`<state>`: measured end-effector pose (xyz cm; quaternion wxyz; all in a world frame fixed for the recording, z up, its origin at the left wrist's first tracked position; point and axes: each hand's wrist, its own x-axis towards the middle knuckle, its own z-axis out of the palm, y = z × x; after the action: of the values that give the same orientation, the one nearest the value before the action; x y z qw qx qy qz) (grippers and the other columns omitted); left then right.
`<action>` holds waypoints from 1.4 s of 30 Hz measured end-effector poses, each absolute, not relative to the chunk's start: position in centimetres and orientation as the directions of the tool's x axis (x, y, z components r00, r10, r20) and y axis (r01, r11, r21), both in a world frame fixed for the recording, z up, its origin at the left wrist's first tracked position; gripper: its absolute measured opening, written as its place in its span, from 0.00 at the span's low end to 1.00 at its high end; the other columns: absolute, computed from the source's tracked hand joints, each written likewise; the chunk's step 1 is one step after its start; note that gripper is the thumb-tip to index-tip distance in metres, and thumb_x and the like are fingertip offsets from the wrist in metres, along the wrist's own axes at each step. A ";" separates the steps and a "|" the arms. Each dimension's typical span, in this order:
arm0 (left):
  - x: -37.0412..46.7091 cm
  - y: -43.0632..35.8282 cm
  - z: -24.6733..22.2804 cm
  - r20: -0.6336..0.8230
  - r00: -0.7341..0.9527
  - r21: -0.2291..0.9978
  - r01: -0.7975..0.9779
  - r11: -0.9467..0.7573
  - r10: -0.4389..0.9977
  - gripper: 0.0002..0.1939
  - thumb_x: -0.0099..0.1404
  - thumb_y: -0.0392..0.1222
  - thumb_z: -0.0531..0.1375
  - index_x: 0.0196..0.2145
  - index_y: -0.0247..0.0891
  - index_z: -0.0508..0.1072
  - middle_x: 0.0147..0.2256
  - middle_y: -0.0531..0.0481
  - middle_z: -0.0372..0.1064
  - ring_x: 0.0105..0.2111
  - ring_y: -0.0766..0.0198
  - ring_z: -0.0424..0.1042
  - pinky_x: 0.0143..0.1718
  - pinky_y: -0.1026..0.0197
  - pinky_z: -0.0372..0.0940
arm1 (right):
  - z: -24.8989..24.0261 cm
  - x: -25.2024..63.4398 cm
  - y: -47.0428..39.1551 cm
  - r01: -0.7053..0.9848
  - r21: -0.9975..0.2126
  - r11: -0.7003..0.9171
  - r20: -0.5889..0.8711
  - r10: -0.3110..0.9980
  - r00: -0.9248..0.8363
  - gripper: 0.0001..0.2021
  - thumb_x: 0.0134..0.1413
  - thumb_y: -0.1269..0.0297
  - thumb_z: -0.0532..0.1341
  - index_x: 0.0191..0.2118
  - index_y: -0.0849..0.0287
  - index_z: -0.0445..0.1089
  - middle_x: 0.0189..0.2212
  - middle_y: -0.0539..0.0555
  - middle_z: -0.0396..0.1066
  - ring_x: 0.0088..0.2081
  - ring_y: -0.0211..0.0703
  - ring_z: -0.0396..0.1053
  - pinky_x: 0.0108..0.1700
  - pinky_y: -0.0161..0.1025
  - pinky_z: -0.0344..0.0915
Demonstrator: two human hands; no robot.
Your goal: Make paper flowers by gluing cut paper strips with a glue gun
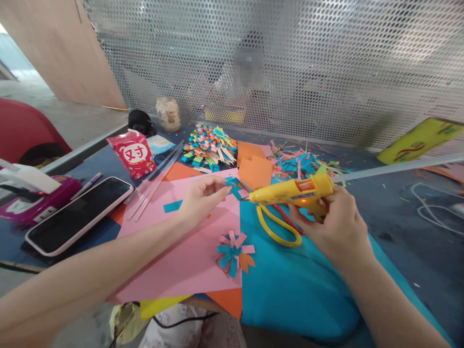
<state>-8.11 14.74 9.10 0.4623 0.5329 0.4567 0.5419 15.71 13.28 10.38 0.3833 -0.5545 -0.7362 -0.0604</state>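
Note:
My right hand (pixel 337 222) is wrapped round a yellow hot glue gun (pixel 279 193). A long translucent glue stick (pixel 395 168) juts from the gun's back, and a small orange light glows on its side. My left hand (pixel 203 198) is closed in a pinch at a small cut blue paper piece (pixel 236 187), close to the gun's nozzle. Below lies a paper flower (pixel 235 252) with pink, blue and orange petals, resting on a pink sheet (pixel 145 270). Scissors (pixel 281 229) with yellow and red handles lie beneath the gun, on a blue sheet (pixel 290 290).
Behind are a heap of fringed paper pieces (pixel 210 147), orange paper squares (pixel 255 171) and paper shreds (pixel 299 162). To the left lie a phone (pixel 81 212), spare glue sticks (pixel 152 191), a red packet (pixel 134 153) and a purple power strip (pixel 47 208). A perforated metal panel (pixel 326 72) borders the table.

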 end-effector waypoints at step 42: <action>-8.3 14.3 10.1 0.174 0.072 0.982 -0.093 -0.167 0.982 0.09 0.47 0.42 0.66 0.24 0.37 0.70 0.16 0.57 0.64 0.18 0.71 0.61 0.21 0.66 0.57 | 11.2 18.9 16.6 0.911 -0.394 -0.124 0.376 0.883 0.282 0.13 0.46 0.52 0.57 0.32 0.56 0.60 0.31 0.58 0.70 0.34 0.52 0.71 0.32 0.42 0.64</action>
<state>-8.29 14.31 10.11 0.4958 0.5384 0.4130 0.5419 18.93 16.62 11.18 0.2828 -0.7492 -0.5984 -0.0250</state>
